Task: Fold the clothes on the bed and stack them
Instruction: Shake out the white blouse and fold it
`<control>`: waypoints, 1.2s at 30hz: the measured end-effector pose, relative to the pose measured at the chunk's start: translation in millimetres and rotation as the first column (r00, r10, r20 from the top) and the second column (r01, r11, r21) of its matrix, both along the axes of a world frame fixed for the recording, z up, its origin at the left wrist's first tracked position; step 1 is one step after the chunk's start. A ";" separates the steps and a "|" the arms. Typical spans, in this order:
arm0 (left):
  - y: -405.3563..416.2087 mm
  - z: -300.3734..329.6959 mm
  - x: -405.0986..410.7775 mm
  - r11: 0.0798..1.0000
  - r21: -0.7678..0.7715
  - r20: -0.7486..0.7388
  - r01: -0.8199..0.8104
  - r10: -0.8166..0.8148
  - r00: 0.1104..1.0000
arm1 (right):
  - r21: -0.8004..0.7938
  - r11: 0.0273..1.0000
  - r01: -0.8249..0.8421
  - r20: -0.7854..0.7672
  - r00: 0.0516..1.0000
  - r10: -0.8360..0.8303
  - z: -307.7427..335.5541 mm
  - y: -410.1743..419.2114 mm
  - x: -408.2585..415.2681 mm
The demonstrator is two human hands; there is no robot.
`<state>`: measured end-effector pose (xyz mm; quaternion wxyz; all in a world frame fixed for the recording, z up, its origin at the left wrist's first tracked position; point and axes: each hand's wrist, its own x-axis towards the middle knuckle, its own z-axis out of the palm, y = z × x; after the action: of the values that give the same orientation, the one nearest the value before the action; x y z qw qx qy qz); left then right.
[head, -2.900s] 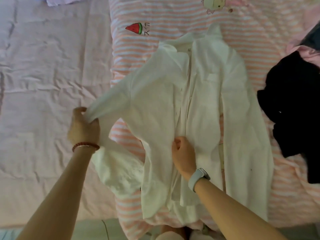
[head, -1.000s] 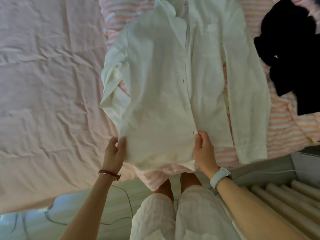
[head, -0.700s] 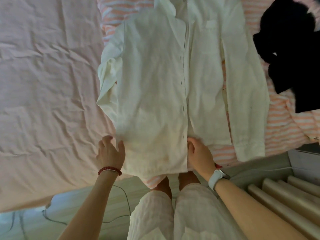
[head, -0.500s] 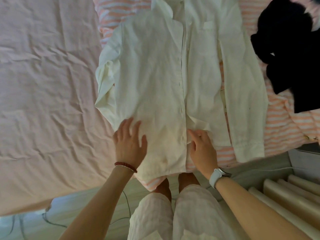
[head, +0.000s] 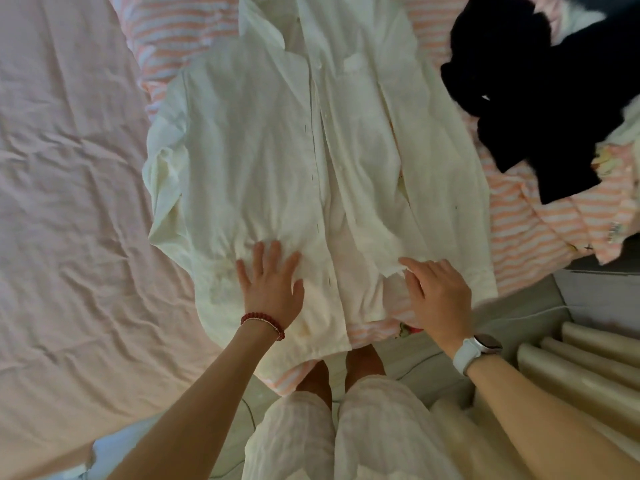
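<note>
A white button-front shirt lies spread face up on the pink-striped blanket, collar toward the far side, its hem hanging over the blanket's near edge. Its sleeve on the left is folded in under the body; the other lies straight along the right side. A dark garment, crumpled, sits on the same blanket to the right of the shirt, perhaps touching its sleeve.

The left hand lies flat, fingers spread toward twelve o'clock. The right hand reaches toward ten o'clock, fingers extended.
</note>
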<state>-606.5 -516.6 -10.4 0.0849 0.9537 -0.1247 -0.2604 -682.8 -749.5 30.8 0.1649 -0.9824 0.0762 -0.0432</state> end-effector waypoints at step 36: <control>-99.7 11.3 -66.2 0.482 -0.474 -0.379 -0.737 0.644 0.665 | 0.580 0.328 0.746 -0.426 0.621 -0.658 -23.9 -95.0 -45.6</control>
<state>-672.7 -616.3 0.9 0.4840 0.8220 0.2023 -0.2215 -728.4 -844.5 6.8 0.4910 -0.7045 0.5120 -0.0210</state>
